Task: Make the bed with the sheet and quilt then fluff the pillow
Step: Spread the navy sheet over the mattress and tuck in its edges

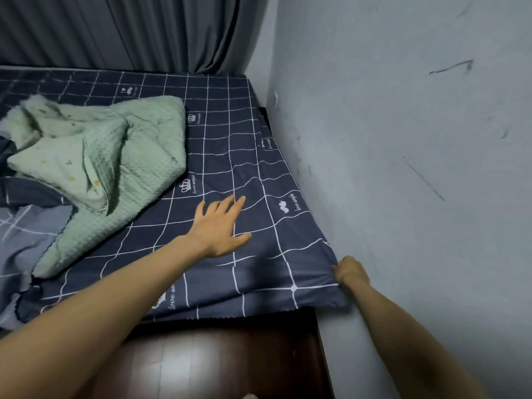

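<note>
My left hand (220, 226) lies flat on the dark navy bed sheet with its white grid lines and small printed crowns and moustaches (224, 156), fingers straight and spread, palm pressing the cloth down and holding nothing. My right hand (349, 270) is curled round the corner of that sheet, right where it meets the pale grey scuffed wall (403, 139), and the fabric bunches and wrinkles toward my fingers there. The sheet covers the bed from that wall leftward, its scalloped near edge hanging just over the dark wooden bed frame (259, 321), with glossy dark floorboards (201, 364) below. Well away from the wall, on the left part of the sheet, the pale green waffle-textured quilt (115, 168) sits in a crumpled heap, partly folded over itself so its lighter printed lining shows. Farther from the wall than the quilt, a lighter grey-blue cloth with white lines (26, 231) lies rumpled at the bed's left edge; I cannot tell what it is. Dark grey pleated curtains (129, 30) hang behind the bed, reaching the wall's corner.
</note>
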